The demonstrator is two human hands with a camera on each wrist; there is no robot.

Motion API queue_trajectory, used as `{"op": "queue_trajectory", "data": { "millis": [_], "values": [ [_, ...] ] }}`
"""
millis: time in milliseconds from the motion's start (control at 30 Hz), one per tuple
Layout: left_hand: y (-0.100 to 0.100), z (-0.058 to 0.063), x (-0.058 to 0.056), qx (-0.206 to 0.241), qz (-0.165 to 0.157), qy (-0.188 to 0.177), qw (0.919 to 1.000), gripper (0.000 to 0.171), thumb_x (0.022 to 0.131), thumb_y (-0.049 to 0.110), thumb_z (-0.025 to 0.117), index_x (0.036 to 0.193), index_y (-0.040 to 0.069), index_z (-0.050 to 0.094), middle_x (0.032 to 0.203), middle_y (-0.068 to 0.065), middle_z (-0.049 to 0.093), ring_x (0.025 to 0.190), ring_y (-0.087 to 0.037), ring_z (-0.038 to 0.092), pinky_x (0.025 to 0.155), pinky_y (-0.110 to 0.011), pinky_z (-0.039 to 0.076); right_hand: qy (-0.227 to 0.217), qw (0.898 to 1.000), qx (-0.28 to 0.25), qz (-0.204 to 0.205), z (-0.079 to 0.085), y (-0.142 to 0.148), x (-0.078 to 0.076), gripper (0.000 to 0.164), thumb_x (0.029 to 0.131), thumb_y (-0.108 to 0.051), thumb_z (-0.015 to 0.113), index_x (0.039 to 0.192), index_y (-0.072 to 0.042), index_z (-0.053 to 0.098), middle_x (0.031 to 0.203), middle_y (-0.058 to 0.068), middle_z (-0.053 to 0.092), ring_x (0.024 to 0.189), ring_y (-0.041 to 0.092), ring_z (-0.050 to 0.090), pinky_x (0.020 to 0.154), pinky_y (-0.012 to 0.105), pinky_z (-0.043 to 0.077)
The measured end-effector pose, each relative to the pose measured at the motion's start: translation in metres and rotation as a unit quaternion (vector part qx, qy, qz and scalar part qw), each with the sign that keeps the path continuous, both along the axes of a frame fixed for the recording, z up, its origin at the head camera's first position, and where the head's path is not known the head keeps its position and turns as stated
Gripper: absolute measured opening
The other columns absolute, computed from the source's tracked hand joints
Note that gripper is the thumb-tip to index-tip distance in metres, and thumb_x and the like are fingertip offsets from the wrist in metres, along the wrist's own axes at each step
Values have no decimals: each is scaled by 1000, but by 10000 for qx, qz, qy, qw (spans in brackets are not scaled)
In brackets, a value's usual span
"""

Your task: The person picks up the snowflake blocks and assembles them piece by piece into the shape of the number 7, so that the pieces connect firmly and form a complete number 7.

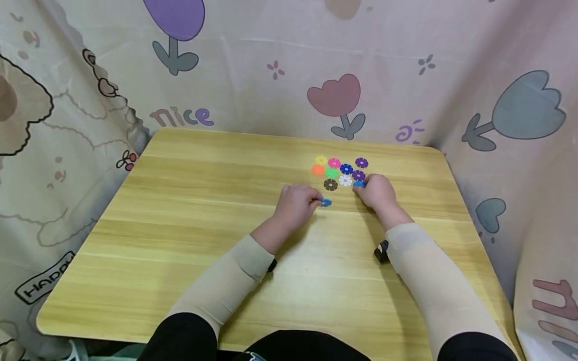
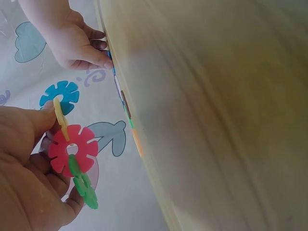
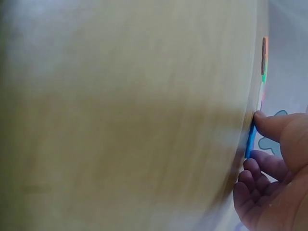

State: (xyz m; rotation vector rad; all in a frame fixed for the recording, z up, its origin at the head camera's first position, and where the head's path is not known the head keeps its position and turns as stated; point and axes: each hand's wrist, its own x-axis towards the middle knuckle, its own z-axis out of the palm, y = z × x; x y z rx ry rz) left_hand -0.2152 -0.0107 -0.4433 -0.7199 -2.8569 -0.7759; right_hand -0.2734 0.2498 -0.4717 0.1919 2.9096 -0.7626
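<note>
My left hand (image 1: 295, 203) pinches a short chain of slotted plastic flower discs, raised above the table in the left wrist view. Its blue disc (image 2: 72, 94) slots into a yellow disc (image 2: 61, 118); a red disc (image 2: 86, 149) and a green disc (image 2: 84, 185) follow. In the head view the fingers hide most of this chain. Over at the right of the disc group, my right hand (image 1: 378, 191) holds another blue disc (image 3: 250, 140) by its edges, between thumb and index finger, close to the tabletop. The other right fingers curl loosely below it.
Several loose discs lie flat together near the table's far edge: yellow (image 1: 321, 160), pink (image 1: 334, 163), orange (image 1: 318, 170), green, dark blue, white (image 1: 345, 180), brown (image 1: 330, 185) and purple (image 1: 362, 163). Printed curtains (image 1: 253, 90) hang behind and beside the wooden table (image 1: 180, 225).
</note>
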Motion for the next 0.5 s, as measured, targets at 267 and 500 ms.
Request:
{"op": "queue_trajectory", "data": {
  "millis": [267, 500],
  "values": [
    [0, 0, 1, -126, 14, -100, 9999, 11, 102, 27, 74, 104, 21, 84, 108, 6, 79, 104, -18, 69, 93, -44, 44, 92, 9998, -84, -139, 0, 0, 3, 56, 100, -32, 74, 135, 9, 58, 131, 28, 63, 118, 45, 60, 107, 59, 46],
    [-1, 2, 1, -123, 40, -106, 9999, 11, 102, 27, 74, 103, 21, 83, 108, 7, 79, 104, -17, 69, 93, -44, 45, 323, 9986, -352, -210, 5, -4, 4, 38, 106, -17, 64, 137, 6, 60, 135, 26, 63, 123, 43, 60, 109, 57, 46]
  ]
}}
